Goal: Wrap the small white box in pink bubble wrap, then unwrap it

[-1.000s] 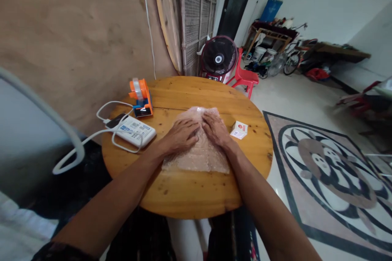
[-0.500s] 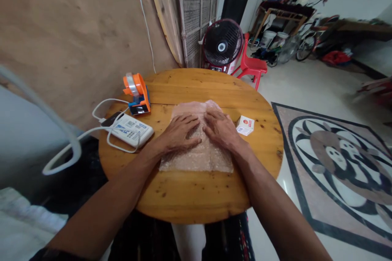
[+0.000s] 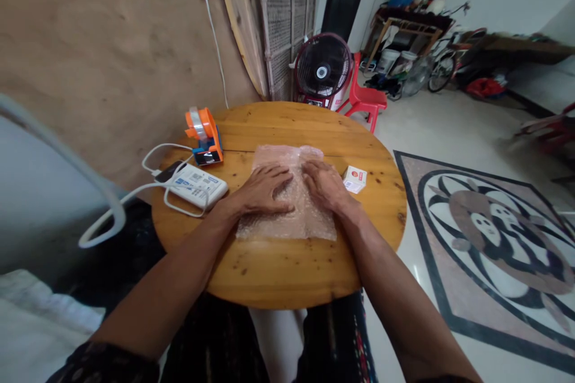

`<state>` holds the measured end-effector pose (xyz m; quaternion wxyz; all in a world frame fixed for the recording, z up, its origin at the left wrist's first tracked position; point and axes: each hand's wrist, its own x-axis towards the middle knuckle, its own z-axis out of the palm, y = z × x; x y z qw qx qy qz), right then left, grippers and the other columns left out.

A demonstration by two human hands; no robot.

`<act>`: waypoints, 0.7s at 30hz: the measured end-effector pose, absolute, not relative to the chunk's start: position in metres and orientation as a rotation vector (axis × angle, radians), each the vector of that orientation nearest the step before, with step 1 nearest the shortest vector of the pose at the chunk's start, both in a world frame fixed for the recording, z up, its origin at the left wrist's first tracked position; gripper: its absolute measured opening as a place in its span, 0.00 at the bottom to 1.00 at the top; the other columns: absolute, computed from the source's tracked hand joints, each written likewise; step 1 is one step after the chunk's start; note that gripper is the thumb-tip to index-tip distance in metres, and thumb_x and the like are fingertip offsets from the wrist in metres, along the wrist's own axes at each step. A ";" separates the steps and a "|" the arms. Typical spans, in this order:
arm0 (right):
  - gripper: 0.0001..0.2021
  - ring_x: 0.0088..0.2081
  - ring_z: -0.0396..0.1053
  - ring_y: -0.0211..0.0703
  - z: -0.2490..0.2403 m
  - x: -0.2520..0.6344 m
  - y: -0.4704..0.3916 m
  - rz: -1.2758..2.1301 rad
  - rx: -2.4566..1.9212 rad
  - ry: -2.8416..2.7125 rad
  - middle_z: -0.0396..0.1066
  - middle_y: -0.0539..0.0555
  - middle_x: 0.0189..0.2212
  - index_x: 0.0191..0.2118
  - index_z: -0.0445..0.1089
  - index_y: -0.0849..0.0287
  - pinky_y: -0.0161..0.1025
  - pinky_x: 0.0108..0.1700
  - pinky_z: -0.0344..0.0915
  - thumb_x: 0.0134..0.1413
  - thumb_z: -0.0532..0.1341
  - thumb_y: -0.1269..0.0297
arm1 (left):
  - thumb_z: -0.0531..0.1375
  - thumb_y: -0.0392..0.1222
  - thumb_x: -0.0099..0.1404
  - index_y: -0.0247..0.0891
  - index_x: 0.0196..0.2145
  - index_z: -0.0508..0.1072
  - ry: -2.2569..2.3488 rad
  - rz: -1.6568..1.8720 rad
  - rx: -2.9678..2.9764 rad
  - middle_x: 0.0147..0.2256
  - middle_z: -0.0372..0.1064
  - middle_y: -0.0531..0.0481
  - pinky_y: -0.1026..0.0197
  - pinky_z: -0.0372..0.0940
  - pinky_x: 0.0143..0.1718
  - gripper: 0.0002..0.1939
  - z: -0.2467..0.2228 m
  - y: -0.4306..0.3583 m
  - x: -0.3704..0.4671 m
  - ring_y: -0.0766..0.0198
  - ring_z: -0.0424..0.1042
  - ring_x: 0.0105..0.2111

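Note:
A sheet of pinkish bubble wrap [image 3: 309,224] lies flat on the round wooden table [image 3: 287,275]. My left hand [image 3: 268,188] rests palm down on its left part, fingers stretched and thumb apart. On the right part lies my right hand [image 3: 327,184], also palm down, its fingers extended and slightly bent. Neither hand grips anything. Just right of my right hand stands a small white box [image 3: 355,179] with a red mark.
An orange and blue tape dispenser [image 3: 205,136] stands at the table's back left. Before it lies a white power-bank-like device [image 3: 197,187] with a white cable [image 3: 101,224]. Beyond the table are a fan [image 3: 322,69] and a red chair [image 3: 366,96].
The view has shifted slightly. Both hands stay on the bubble wrap, and the fingers of my right hand are a little more bent and drawn together.

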<state>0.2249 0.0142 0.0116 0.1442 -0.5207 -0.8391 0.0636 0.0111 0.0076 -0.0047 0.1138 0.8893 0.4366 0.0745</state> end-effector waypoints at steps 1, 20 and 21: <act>0.18 0.60 0.63 0.50 0.016 0.225 0.013 0.224 -1.505 -2.392 0.68 0.61 0.58 0.55 0.68 0.61 0.48 0.61 0.58 0.65 0.51 0.67 | 0.58 0.67 0.57 0.36 0.65 0.58 1.275 0.217 2.607 0.67 0.49 0.39 0.44 0.43 0.66 0.46 -0.004 0.008 0.011 0.45 0.47 0.67; 0.18 0.39 0.72 0.51 0.040 0.304 -0.003 0.141 -2.037 -2.169 0.75 0.60 0.40 0.49 0.70 0.58 0.41 0.38 0.64 0.51 0.62 0.60 | 0.59 0.65 0.56 0.38 0.64 0.59 1.237 0.293 2.587 0.67 0.50 0.41 0.43 0.43 0.65 0.44 -0.005 0.008 0.010 0.45 0.47 0.67; 0.16 0.37 0.72 0.49 0.041 0.307 -0.004 0.139 -2.032 -2.121 0.75 0.59 0.38 0.46 0.71 0.58 0.40 0.36 0.63 0.51 0.63 0.59 | 0.59 0.65 0.56 0.38 0.64 0.59 1.237 0.298 2.586 0.67 0.50 0.41 0.43 0.44 0.65 0.45 -0.004 0.008 0.010 0.45 0.47 0.67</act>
